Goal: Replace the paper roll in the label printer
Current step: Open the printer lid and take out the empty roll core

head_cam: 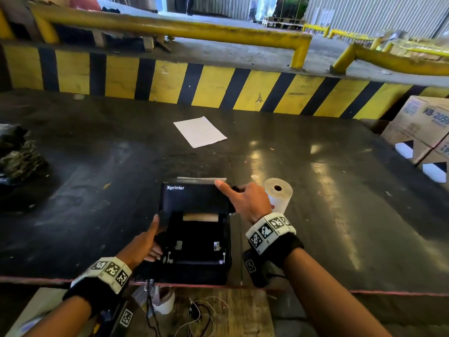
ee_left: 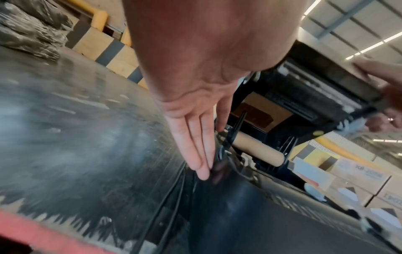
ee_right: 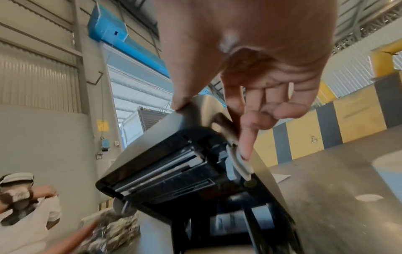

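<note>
Xprinter label printer (head_cam: 194,239) at the table's near edge, its lid (head_cam: 194,198) raised by the gripping right hand (head_cam: 245,200); flat left hand (head_cam: 143,244) braces its side. Spent cardboard core (ee_left: 256,151) inside: light, crushable, best pinched by its ends. Fresh paper roll (head_cam: 279,194) stands just beside the printer.

Warehouse loading area: corrugated metal walls (head_cam: 364,13), yellow guard rails (head_cam: 170,27), hazard-striped barrier (head_cam: 213,88), stacked cartons (head_cam: 422,127).

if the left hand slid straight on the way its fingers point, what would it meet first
Probably nothing soon: the left hand lies flat along the black label printer, pointing over the dark glossy table; depth is unclear.
</note>
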Demonstrator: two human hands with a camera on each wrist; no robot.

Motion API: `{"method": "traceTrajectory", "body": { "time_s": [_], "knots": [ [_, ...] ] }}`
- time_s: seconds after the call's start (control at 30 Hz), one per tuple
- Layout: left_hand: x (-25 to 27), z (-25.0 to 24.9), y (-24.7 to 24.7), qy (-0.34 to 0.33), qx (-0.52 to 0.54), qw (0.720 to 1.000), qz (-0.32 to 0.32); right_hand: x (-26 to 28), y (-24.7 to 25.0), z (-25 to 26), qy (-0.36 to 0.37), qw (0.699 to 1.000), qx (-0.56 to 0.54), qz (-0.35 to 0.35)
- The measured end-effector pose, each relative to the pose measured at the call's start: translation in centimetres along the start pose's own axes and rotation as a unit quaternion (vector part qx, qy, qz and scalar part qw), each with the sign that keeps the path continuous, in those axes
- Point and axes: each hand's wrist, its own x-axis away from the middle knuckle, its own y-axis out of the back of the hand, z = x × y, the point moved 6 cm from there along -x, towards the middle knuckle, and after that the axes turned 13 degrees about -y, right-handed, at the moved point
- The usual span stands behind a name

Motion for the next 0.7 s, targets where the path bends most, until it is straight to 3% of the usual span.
{"method": "traceTrajectory", "body": {
  "time_s": [0.17,0.27,0.47,0.6,0.7],
  "knots": [
    [-1.9,-0.3,-0.3,-0.049,-0.120,0.991,0.035,-4.8,1.0,2.7,-0.001,1.000,-0.017,0.013],
    [-2.9,-0.5,-0.4,-0.070,-0.167,0.982,0.049,-6.9,1.2,3.3,0.032,0.998,-0.041,-0.019],
    [-3.8,-1.9,0.4,-0.090,-0.241,0.966,0.016,-9.1,0.5,2.8,0.116,0.983,-0.135,-0.034],
    [-5.6,-4.2,0.9,-0.170,-0.226,0.957,-0.067,-8.5,-0.1,1.8,0.130,0.969,-0.204,-0.045],
    [-7.3,-5.6,0.4,-0.255,-0.227,0.939,-0.042,-8.1,-0.9,0.5,0.117,0.966,-0.221,-0.059]
  ]
}}
